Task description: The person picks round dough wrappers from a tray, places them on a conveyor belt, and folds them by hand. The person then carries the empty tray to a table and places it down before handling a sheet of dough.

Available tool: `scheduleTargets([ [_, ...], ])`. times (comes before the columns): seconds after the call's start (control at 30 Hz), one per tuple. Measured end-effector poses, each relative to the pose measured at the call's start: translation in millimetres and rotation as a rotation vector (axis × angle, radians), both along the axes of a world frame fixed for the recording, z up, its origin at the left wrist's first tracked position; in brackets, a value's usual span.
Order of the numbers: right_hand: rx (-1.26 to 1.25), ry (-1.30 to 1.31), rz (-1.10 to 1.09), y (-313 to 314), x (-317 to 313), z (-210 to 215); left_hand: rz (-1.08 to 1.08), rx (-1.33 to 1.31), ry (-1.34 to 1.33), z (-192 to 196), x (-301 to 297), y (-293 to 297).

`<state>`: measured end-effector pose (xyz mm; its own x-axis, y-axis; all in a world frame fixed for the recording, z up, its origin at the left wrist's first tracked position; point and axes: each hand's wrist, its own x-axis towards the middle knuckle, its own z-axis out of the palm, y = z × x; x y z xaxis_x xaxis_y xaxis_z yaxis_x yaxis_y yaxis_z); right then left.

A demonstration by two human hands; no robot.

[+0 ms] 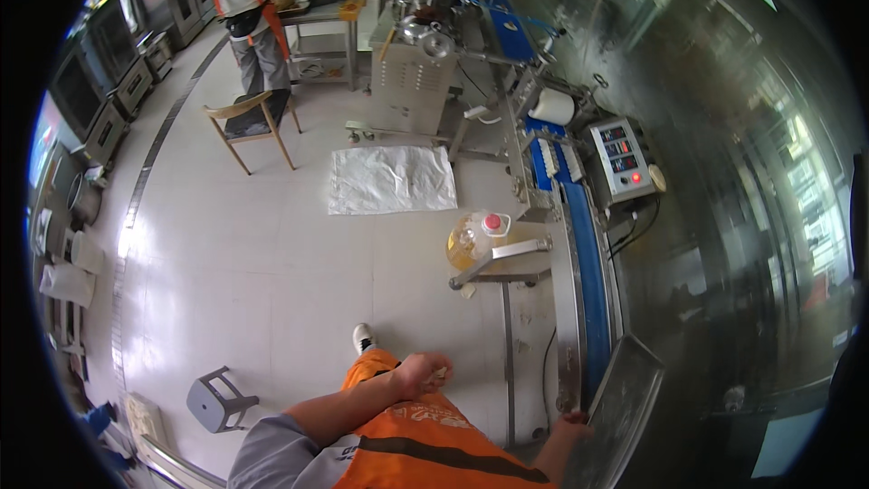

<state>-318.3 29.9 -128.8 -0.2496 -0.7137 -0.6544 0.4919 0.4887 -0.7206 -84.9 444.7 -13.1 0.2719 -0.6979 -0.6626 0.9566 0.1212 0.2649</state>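
Note:
My left hand is curled closed in front of my orange apron. Something small and pale may be between its fingers, but I cannot make it out. Low on the right, my right hand closes on the near left edge of a shallow metal tray. The tray is tilted beside the near end of a narrow blue conveyor belt. Farther up the line, pale strips of what looks like dough lie on the belt under a white roller.
A control box with lit displays stands right of the belt. Left of it, an oil jug with a red cap rests on a stand. A white sheet, a chair and a grey stool are on the floor. Another person stands far left.

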Motion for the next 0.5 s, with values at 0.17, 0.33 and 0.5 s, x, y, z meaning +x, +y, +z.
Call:
scheduleTargets([
  [0.17, -0.101, 0.045, 0.075, 70, 41, 58, 0.046, -0.086, 0.008, -28, 9, 16],
  [0.33, -0.250, -0.020, 0.289, 140, 73, 49, 0.146, -0.154, 0.060, -9, 39, 85],
  [0.5, -0.194, 0.103, 0.408, 272, 164, 108, 0.254, -0.026, -0.014, -20, 67, 183],
])
